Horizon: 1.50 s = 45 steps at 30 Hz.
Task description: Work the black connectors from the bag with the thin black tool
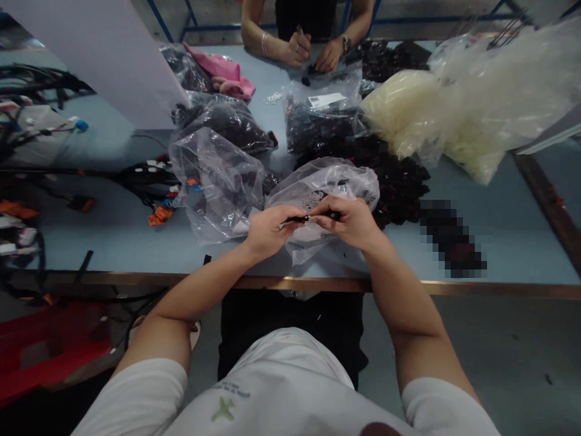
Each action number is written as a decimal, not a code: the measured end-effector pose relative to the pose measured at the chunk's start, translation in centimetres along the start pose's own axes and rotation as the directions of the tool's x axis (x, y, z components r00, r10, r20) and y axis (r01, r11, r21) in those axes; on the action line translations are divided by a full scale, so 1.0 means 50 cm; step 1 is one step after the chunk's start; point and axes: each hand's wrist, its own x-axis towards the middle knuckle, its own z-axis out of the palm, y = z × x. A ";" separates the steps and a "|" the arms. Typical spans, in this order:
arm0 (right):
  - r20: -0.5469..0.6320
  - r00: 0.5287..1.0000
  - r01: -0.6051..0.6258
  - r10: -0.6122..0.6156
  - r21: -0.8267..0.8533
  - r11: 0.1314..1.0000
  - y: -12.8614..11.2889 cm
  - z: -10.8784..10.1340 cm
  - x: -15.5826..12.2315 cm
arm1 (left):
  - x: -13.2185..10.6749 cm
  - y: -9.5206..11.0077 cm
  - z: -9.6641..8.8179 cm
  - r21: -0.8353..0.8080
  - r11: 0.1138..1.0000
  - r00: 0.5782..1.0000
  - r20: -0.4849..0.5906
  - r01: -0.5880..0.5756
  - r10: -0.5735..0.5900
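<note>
Carefully, the left hand (267, 231) and right hand (348, 221) close on a slim black connector (303, 218), a fingertip pinch that suits so small a part, just above a clear plastic bag (329, 181) at six o'clock on the pale blue worktop (113, 233).

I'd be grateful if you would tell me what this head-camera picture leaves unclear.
Head view:
Small black part: partly hidden by the fingers of the left hand and right hand.
Dark object: blurred by pixelation, so its kind cannot be told.
White label on a plastic bag: too small to read.
Co-worker's upper body: cut off by the top edge.
</note>
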 end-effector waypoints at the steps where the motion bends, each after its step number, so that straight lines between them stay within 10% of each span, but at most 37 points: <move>1: 0.005 1.000 0.001 -0.001 -0.019 1.000 -0.002 -0.003 0.000 | 0.000 0.000 -0.001 0.014 1.000 1.000 -0.002 -0.019 0.019; 8: 0.096 0.994 0.072 -0.058 -0.144 0.987 -0.003 -0.012 -0.005 | -0.004 -0.005 -0.001 0.064 0.983 0.985 0.000 -0.174 0.174; 17: 0.120 0.984 0.156 -0.128 -0.256 0.954 -0.008 -0.015 -0.010 | -0.001 -0.003 -0.001 0.035 0.994 0.994 0.005 -0.108 0.108; 38: -0.047 0.997 -0.052 0.055 0.060 0.997 -0.019 -0.003 0.000 | 0.000 -0.003 -0.001 -0.018 0.988 0.988 -0.025 -0.156 0.156; 45: -0.058 0.998 -0.026 0.031 0.089 0.996 -0.013 0.001 0.001 | 0.000 0.010 0.002 -0.206 0.976 0.997 -0.008 0.075 -0.078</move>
